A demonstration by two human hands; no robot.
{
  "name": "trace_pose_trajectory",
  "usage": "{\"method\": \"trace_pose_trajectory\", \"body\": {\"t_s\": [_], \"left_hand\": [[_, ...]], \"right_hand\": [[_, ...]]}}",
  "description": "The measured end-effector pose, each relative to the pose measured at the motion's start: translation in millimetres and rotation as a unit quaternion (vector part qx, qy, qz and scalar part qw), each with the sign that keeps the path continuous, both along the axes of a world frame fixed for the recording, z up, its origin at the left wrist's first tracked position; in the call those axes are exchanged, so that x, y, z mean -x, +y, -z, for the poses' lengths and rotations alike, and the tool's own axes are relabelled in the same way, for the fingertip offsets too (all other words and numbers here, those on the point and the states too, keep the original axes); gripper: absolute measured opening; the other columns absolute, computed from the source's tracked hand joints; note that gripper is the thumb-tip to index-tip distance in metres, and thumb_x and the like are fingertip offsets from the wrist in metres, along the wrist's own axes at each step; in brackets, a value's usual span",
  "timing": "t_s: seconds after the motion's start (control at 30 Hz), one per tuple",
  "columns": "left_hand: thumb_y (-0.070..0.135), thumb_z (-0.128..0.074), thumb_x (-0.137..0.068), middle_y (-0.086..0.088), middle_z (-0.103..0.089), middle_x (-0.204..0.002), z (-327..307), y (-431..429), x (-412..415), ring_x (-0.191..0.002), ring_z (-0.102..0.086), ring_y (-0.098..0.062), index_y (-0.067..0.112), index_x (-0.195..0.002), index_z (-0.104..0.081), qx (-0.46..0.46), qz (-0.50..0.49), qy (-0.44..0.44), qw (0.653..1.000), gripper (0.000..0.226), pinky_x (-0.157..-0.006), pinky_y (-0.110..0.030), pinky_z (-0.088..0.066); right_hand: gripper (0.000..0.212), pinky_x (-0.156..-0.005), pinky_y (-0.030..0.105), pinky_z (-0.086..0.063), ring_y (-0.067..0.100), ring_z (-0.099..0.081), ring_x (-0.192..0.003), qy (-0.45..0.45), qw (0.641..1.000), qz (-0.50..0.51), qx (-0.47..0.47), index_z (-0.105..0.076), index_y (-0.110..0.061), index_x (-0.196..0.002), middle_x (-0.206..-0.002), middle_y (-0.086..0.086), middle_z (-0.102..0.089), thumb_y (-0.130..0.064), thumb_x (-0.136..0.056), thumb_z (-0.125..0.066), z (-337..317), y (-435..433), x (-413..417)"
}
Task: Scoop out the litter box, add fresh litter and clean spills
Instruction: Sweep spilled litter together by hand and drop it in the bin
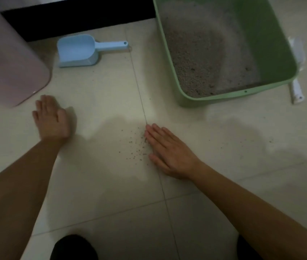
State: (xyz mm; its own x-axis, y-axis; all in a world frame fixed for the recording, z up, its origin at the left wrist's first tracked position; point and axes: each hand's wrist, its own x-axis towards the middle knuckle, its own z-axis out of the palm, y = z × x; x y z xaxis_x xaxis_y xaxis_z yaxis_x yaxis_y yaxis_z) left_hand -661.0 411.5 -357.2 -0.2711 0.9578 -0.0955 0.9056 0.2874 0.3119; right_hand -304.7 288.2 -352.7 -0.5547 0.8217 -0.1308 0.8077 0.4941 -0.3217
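R hand (169,154) lying flat, fingers (153,134) wide, edging spilled litter (136,147) on floor; L hand (52,117) flat, empty. Risk: grains scattering w/ fast sweep, missing litter box (222,98).

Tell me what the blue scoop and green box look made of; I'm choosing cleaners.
Blue scoop: apparently moulded plastic, one uniform matte colour, with a hanging hole in its handle. Green litter box: likely plastic too, with smooth walls, rounded corners and a rolled rim.
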Motion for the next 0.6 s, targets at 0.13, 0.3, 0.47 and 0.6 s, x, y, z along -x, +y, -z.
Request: {"method": "trace_pose_trajectory", "body": {"t_s": [0.13,0.3,0.47,0.6], "left_hand": [[0.034,-0.016,-0.087,-0.026,-0.016,-0.158,7,-2,-66,-0.148,-0.013,-0.038,-0.007,-0.150,-0.020,0.005,0.174,-0.033,0.984,0.075,-0.120,-0.044,-0.002],[0.033,-0.019,-0.083,-0.020,-0.017,-0.159,5,-41,-182,-0.149,-0.012,-0.030,-0.003,-0.151,-0.021,0.015,0.363,-0.102,0.926,0.077,-0.122,-0.042,-0.005],[0.028,-0.027,-0.088,-0.019,-0.024,-0.157,-1,-84,-218,-0.147,-0.019,-0.025,-0.004,-0.149,-0.026,0.017,0.414,-0.234,0.880,0.069,-0.122,-0.035,-0.008],[0.024,-0.027,-0.089,-0.015,-0.029,-0.155,-14,-87,-200,-0.146,-0.024,-0.020,-0.003,-0.147,-0.032,-0.059,0.316,-0.291,0.901,0.064,-0.122,-0.036,-0.014]], "right_hand": [[0.067,-0.123,0.041,-0.009,0.022,0.000,-0.151,-0.011,0.980,0.197,0.000,-0.014,-0.004,-0.155,-0.163,0.013,-0.007,-0.044,-0.103,-0.024,4,-17,-53],[0.072,-0.123,0.040,-0.001,0.022,0.005,-0.151,-0.054,0.931,0.362,0.004,-0.006,-0.007,-0.156,-0.164,0.011,0.000,-0.051,-0.100,-0.019,9,-12,-86],[0.069,-0.123,0.042,-0.006,0.026,-0.002,-0.151,-0.045,0.939,0.341,0.010,-0.015,-0.003,-0.155,-0.163,0.015,-0.008,-0.045,-0.101,-0.018,9,-11,-61],[0.065,-0.123,0.041,-0.008,0.023,-0.006,-0.151,0.018,0.971,0.236,0.010,-0.018,-0.004,-0.154,-0.162,0.013,-0.013,-0.042,-0.101,-0.022,3,-20,-56]]}}
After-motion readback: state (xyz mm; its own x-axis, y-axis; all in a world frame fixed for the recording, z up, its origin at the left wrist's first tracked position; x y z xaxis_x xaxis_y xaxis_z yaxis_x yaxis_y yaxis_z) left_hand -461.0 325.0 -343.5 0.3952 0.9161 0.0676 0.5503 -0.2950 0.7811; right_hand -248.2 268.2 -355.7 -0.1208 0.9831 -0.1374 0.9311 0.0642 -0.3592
